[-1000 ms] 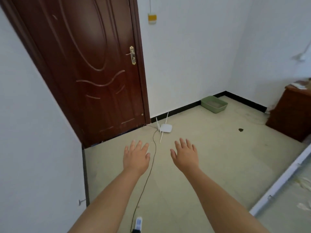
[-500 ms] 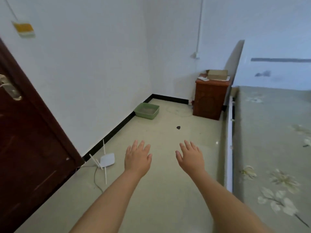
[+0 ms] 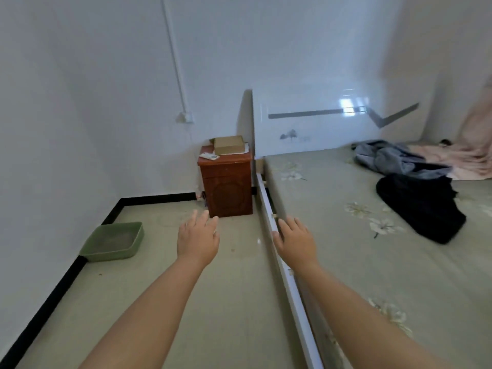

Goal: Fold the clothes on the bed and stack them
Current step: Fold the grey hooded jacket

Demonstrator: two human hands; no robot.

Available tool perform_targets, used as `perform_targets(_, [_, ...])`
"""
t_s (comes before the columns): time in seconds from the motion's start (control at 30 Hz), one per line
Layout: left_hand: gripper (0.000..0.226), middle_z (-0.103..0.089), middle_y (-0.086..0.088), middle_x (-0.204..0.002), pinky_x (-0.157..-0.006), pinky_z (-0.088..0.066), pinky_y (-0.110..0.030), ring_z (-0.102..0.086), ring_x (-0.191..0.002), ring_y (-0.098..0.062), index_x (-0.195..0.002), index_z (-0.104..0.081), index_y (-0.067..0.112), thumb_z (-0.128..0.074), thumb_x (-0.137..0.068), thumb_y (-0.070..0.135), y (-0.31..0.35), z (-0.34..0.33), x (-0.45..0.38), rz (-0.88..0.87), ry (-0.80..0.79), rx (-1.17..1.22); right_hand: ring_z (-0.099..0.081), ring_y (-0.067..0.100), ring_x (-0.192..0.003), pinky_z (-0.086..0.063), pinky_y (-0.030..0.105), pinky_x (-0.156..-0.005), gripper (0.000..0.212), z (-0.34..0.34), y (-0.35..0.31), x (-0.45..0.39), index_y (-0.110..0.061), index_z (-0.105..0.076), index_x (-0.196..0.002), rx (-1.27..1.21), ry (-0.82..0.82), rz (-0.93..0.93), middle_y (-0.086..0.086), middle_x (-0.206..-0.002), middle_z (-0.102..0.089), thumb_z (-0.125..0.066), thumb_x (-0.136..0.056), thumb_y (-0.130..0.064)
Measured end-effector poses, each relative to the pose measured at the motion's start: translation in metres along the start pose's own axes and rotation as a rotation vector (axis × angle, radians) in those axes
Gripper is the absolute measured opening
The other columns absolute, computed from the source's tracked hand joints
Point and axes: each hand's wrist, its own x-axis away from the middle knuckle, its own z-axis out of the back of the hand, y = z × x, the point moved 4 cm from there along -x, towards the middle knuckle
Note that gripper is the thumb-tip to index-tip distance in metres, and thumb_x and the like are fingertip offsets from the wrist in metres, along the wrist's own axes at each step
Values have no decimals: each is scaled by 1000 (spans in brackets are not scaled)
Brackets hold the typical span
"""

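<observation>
— At the lower middle of the frame, what is each grip doing?
— Both are slack and hold nothing. The left hand hangs palm down over the floor, fingers straight and slightly spread; the right hand is the same, over the bed's white side rail.
— And the clothes?
— On the bed at the right of the frame, well apart from both hands — a crumpled black garment, limp and matte, a rumpled grey garment just behind it, and pink cloth at the far right edge.
— Texture of the bed?
— Smooth pale green with printed flowers, a glossy white headboard behind.
— Room to move?
— Bare sheet lies between the right hand and the black garment; at centre left stands a carved brown nightstand, with a green plastic tray by the wall.
</observation>
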Motion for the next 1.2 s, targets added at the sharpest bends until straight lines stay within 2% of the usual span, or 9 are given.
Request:
perform_targets(0.1, [45,-19,2,-153,-110,-17,-38,-9,-141,-21,-141,-28,26,-30,-97,32,21,-20,-92,-118,1,13,-39,27,-128,-30,36,-104,39,-6,33,-67,-9,-49,-127,38,75,-89,12,-135,-47,-39,-96,-29])
perform_targets(0.3, [44,-19,2,-152,-112,-14,-39,-7,-142,-21,-142,-27,25,-29,-98,33,79,-42,-270,-391,11,34,-33,23,-133,-24,32,-110,44,-5,97,-187,-8,-45,-133,95,146,-314,10,-143,-40,-38,-96,-31])
perform_targets(0.43, [43,-26,0,-149,-110,-20,-39,-14,-140,-21,-139,-31,24,-31,-97,32,139,-61,-362,-557,21,19,-39,31,-129,-29,37,-109,41,-3,151,-235,-1,-51,-126,130,166,-449,18,-135,-48,-46,-93,-25])
perform_targets(0.5, [44,-24,1,-150,-109,-20,-38,-15,-139,-20,-139,-29,24,-31,-96,32,172,-77,-399,-630,3,26,-50,39,-118,-39,45,-100,36,-3,183,-253,4,-59,-115,135,226,-539,24,-121,-57,-60,-86,-18])
perform_targets(0.57, [44,-23,1,-150,-110,-19,-37,-14,-140,-20,-140,-27,24,-30,-96,33,207,-94,-436,-696,-15,29,-58,40,-107,-47,47,-88,34,-3,220,-273,6,-63,-107,146,261,-626,24,-110,-63,-68,-80,-15])
perform_targets(0.67, [45,-18,2,-153,-113,-13,-39,-8,-142,-21,-142,-24,24,-27,-98,33,260,-117,-496,-779,-50,56,-35,29,-131,-29,36,-103,42,-9,279,-314,-7,-48,-129,232,191,-737,11,-137,-45,-42,-95,-32])
perform_targets(0.77, [46,-16,1,-153,-113,-10,-40,-7,-142,-22,-143,-23,24,-27,-98,32,310,-133,-557,-811,-97,67,-22,25,-139,-21,36,-108,47,-11,336,-359,-13,-38,-137,239,191,-825,6,-148,-31,-33,-97,-37])
perform_targets(1.07, [44,-28,-2,-149,-110,-19,-37,-18,-139,-22,-139,-34,21,-33,-96,30,418,-187,-728,-898,-115,25,-21,24,-139,-21,37,-109,48,-30,462,-483,-12,-34,-140,214,142,-926,4,-149,-31,-33,-97,-35])
perform_targets(1.2, [42,-26,-4,-150,-110,-20,-37,-16,-140,-25,-137,-37,18,-33,-97,29,472,-238,-819,-939,-157,14,-21,25,-139,-20,38,-109,48,-55,528,-543,-11,-36,-139,205,133,-1002,5,-148,-33,-35,-97,-34])
